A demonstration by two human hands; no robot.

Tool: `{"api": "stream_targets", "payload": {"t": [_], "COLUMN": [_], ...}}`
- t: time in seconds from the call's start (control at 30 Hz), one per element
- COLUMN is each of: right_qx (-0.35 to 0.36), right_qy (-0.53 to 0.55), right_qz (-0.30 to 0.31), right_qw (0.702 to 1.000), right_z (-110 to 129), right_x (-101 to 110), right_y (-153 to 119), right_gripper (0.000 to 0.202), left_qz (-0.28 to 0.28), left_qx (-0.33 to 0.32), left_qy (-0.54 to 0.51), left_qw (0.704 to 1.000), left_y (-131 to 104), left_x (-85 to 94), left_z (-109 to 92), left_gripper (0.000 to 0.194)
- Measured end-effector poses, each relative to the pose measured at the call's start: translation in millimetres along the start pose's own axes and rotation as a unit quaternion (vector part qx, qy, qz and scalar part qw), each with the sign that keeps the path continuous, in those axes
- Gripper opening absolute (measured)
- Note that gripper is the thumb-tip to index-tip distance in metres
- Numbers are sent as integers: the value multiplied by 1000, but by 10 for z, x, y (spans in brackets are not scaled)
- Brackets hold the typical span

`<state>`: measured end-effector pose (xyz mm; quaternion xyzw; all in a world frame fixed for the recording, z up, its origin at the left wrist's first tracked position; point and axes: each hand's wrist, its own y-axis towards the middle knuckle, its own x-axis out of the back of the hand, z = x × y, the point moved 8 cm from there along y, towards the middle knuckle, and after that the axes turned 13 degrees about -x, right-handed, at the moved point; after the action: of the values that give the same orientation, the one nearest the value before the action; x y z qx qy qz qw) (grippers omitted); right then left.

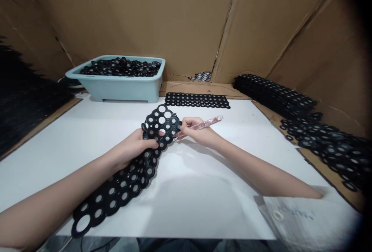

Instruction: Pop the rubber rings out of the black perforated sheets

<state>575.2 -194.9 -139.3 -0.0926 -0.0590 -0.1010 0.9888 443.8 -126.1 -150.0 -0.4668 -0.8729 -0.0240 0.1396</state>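
Note:
My left hand is closed around a black perforated strip, its thumb pressed on the top face. The strip bends up at its far end and runs down to the table's front edge on the left. In my right hand is a slim tool with a clear and reddish handle, held like a pen. The tool's tip is at the right edge of the strip's raised end, and the fingers are close to that edge. Whether the tip touches the strip cannot be made out.
A light blue tub of black ring-patterned pieces stands at the back left. Beyond my hands lies a flat black perforated sheet. Stacked black sheets and looser ones line the right side. A dark pile stands left. Cardboard walls enclose the white table.

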Motion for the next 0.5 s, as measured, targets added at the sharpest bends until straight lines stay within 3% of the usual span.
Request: {"api": "stream_targets", "payload": {"t": [0.17,0.3,0.5], "right_qx": [13,78,220], "right_qy": [-20,-94,-269], "right_qz": [-15,-41,-87], "right_qw": [1000,992,934], "right_z": [7,102,292], "right_x": [-55,-114,-285], "right_y": [-36,-101,-267], "right_gripper": [18,16,16], "left_qz": [14,5,-60], "left_qx": [-17,-33,-75], "left_qy": [21,-3,60], "left_qw": [1000,999,994], "left_y": [17,39,8], "left_x": [-25,-60,-34], "left_z": [-26,-43,-55], "left_gripper": [34,33,21]}}
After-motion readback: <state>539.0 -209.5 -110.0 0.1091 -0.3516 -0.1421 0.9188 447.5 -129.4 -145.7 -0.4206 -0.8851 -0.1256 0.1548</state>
